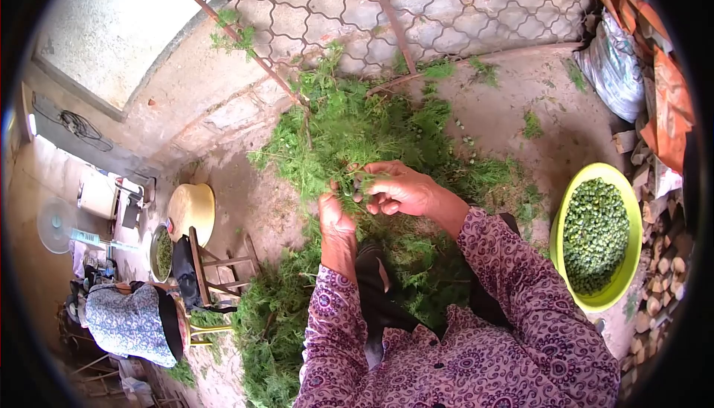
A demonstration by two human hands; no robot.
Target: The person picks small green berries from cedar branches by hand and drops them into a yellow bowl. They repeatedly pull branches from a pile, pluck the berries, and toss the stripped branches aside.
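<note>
Feathery green branches (349,121) lie heaped on the floor in front of me and between my legs. Over the middle of the heap, my left hand (336,213) is closed on a green sprig. Close to its right, my right hand (398,188) has its fingers bent and pinched at the same sprig, where small round green pieces show. The fingertips of both hands nearly touch. To the right stands a yellow-green basin (634,241) holding many small round green fruits (595,237).
Metal lattice (387,6) borders the far side. Stacked firewood (654,289) and a white sack (613,69) stand at right. At left are a wooden stool (223,263), a round tan container (192,214), a fan (58,226) and a person in a patterned top (134,322).
</note>
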